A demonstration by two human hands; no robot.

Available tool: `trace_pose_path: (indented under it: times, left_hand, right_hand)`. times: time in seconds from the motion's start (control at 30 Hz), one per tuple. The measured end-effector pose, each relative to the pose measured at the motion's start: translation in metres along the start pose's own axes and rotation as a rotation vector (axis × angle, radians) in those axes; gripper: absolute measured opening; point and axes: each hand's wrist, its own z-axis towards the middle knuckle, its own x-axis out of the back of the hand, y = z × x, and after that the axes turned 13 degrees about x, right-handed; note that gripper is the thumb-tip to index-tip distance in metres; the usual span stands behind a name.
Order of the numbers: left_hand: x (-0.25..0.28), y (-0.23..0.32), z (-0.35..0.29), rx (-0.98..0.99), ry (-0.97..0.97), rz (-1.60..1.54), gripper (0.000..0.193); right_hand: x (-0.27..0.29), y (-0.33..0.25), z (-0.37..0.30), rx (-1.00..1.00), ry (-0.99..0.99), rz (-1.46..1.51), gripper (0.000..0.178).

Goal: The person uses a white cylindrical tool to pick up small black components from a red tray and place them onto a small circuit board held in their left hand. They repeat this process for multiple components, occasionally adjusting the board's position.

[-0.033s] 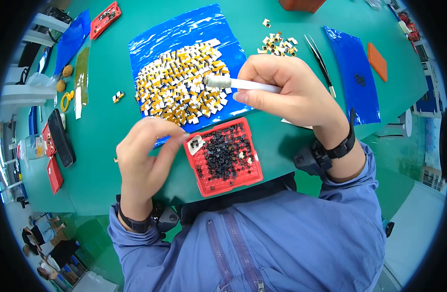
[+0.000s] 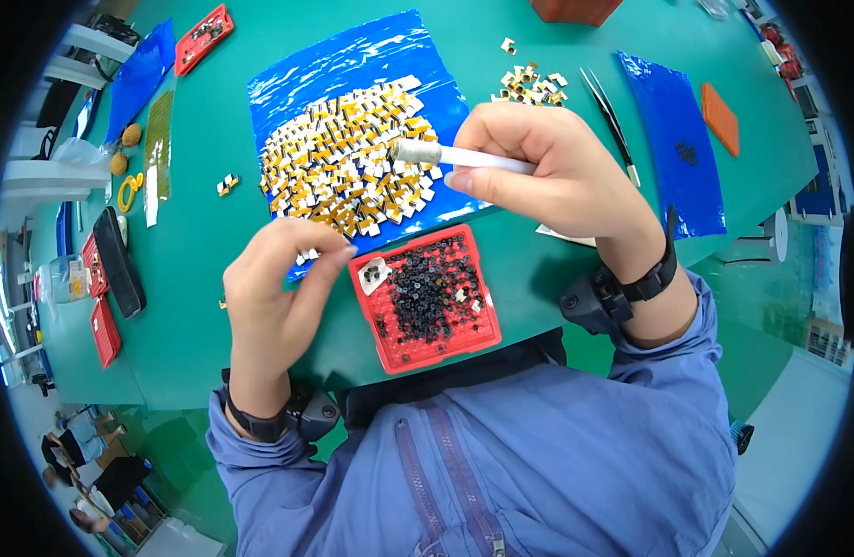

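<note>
Rod (image 2: 490, 161), white, cylindrical, gripped in right hand (image 2: 557, 176); left hand (image 2: 276, 283) pinched, contents unclear.

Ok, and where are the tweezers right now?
In the head view, the tweezers lie right of centre on the green table, between the smaller pile of white-and-gold pieces and the blue sheet at right, beside the right hand.

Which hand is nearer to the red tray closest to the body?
Left. The left hand has its fingertips beside the far-left corner of the red tray; the right hand is farther away, beyond the far-right corner.
</note>
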Motion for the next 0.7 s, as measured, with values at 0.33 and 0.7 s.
trace_pose_path:
  times: [0.33,0.7]
  left_hand:
    - [-0.003,-0.015,0.007,0.048,-0.132,0.180,0.008]
    - [-0.006,-0.017,0.006,0.072,-0.086,0.290,0.016]
  right_hand:
    - [0.004,0.011,0.004,0.039,0.032,0.121,0.013]
    - [0.002,0.014,0.004,0.029,0.063,0.114,0.014]
